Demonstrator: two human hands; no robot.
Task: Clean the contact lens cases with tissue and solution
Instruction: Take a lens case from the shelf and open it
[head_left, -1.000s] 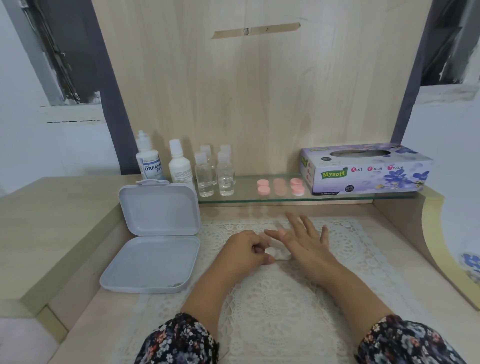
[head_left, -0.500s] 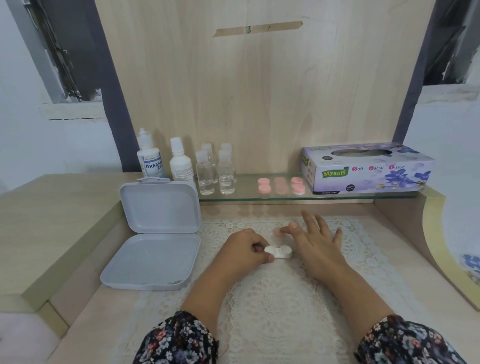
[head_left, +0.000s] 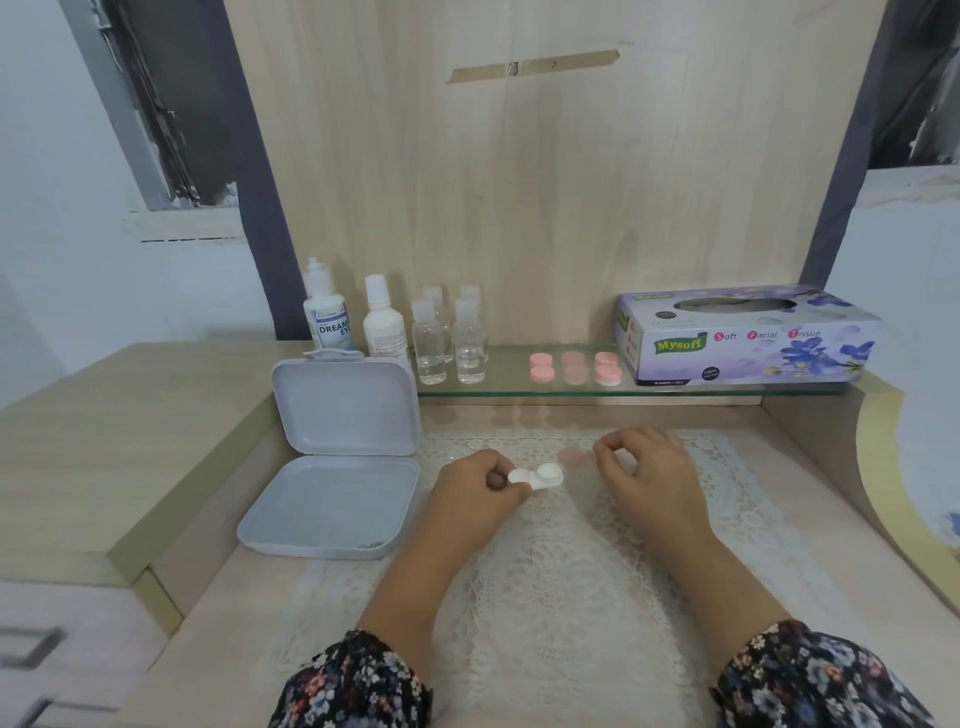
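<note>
Lace-covered surface (head_left: 545, 571) under both hands
Left hand (head_left: 475, 488) is pinching the white lens case (head_left: 537, 477); right hand (head_left: 649, 467) is curling, its grasp unclear

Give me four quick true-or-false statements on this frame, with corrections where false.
1. The left hand pinches the white lens case on the lace mat. True.
2. The grey box is closed. False: its lid stands open.
3. The tissue box sits at the right end of the glass shelf. True.
4. The right hand holds a solution bottle. False: the bottles stand on the shelf, and the right hand's fingers are curled near a pink cap.
</note>
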